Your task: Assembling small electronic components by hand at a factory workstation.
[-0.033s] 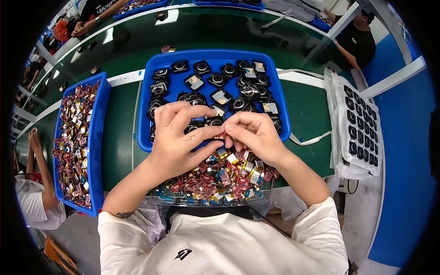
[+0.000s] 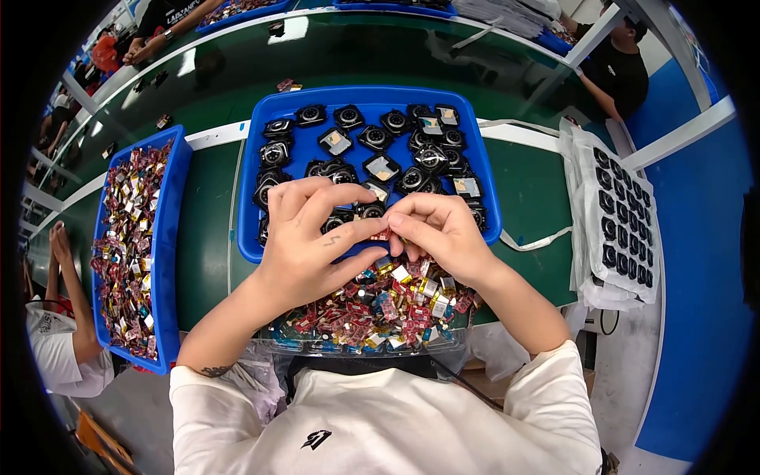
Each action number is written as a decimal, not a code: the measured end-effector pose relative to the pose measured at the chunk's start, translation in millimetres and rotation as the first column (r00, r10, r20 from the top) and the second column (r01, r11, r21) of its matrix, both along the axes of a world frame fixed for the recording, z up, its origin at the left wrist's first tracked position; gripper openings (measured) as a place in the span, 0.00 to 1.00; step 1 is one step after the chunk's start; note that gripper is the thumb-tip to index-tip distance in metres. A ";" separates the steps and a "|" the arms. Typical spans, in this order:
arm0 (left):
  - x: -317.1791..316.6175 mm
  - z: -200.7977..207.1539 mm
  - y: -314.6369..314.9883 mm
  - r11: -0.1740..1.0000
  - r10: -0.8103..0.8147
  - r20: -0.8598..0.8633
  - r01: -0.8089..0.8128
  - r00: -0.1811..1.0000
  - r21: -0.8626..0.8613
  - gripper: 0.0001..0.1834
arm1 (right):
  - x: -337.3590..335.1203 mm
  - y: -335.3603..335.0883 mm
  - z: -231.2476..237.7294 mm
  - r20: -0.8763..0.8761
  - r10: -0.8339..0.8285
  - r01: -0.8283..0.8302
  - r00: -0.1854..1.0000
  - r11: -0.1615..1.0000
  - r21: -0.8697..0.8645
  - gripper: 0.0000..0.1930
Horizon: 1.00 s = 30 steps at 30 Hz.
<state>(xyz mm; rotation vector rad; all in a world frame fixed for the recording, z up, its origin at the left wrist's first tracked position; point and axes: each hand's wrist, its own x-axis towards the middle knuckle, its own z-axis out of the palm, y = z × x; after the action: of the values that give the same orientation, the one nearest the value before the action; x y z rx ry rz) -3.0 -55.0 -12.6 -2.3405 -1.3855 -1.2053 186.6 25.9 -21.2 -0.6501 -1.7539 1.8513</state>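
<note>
My left hand (image 2: 313, 233) and my right hand (image 2: 443, 233) meet over the near edge of a blue tray (image 2: 247, 190). Between their fingertips sits a small red circuit board (image 2: 381, 235), partly covered by the fingers. The left thumb and index finger close in on it from one side, while the right thumb and index finger pinch its other end. Black watch cases (image 2: 375, 137) lie in the tray, some face down, others showing a pale square inside. Just below my hands is a heap of small red boards with yellow, white and blue parts (image 2: 396, 309) in a clear tray.
A long blue bin (image 2: 169, 245) full of similar small parts stands at left. To the right, a white tray (image 2: 590, 237) holds rows of black pieces. A white strap (image 2: 538, 244) lies beside the blue tray. Other people sit at left and across the green bench (image 2: 202, 214).
</note>
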 end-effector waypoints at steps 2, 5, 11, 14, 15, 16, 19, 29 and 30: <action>-0.5 -1.5 1.2 0.999 0.021 -0.044 -0.020 0.999 0.041 0.14 | 3.4 4.3 4.1 0.042 0.040 -0.038 0.998 0.998 -0.043 0.11; -2.2 -1.4 2.7 0.995 -0.014 0.024 0.011 1.000 0.094 0.12 | -1.7 -5.9 -4.0 -0.009 -0.089 0.089 0.996 0.992 0.094 0.12; -4.3 -9.6 2.6 0.982 -0.039 0.389 0.107 0.921 -0.156 0.06 | 4.3 -5.2 9.4 -0.093 -0.150 0.169 0.984 0.653 0.738 0.15; -3.3 -6.4 2.8 0.951 -0.055 0.491 0.197 0.869 -0.241 0.04 | 8.0 0.1 -1.5 -0.154 -0.132 0.202 0.979 0.607 0.769 0.14; -3.2 -5.3 2.1 0.922 -0.032 0.519 0.226 0.854 -0.314 0.04 | 5.7 -0.8 0.1 -0.184 -0.163 0.246 0.969 0.633 0.734 0.13; -3.2 -5.7 1.6 0.887 -0.006 0.545 0.256 0.838 -0.384 0.04 | 4.4 -4.1 5.4 -0.182 -0.162 0.244 0.970 0.636 0.732 0.13; -1.7 -5.9 -0.5 0.875 0.037 0.530 0.229 0.847 -0.426 0.03 | -0.2 -10.6 11.7 -0.191 -0.180 0.262 0.965 0.621 0.739 0.09; 0.7 2.6 0.3 0.809 -0.041 0.505 0.325 0.862 -0.489 0.09 | 4.8 -11.2 1.5 -0.163 -0.180 0.212 0.970 0.956 0.202 0.05; -1.9 -2.9 1.1 0.812 -0.036 0.505 0.320 0.863 -0.489 0.09 | 3.6 -12.1 1.4 -0.178 -0.191 0.216 0.965 0.967 0.135 0.04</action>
<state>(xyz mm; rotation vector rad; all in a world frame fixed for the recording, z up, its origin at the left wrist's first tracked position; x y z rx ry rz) -4.9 -53.8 -15.5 -2.7304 -1.9301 -1.7176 190.1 13.8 -19.8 -0.5778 -1.6376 1.5669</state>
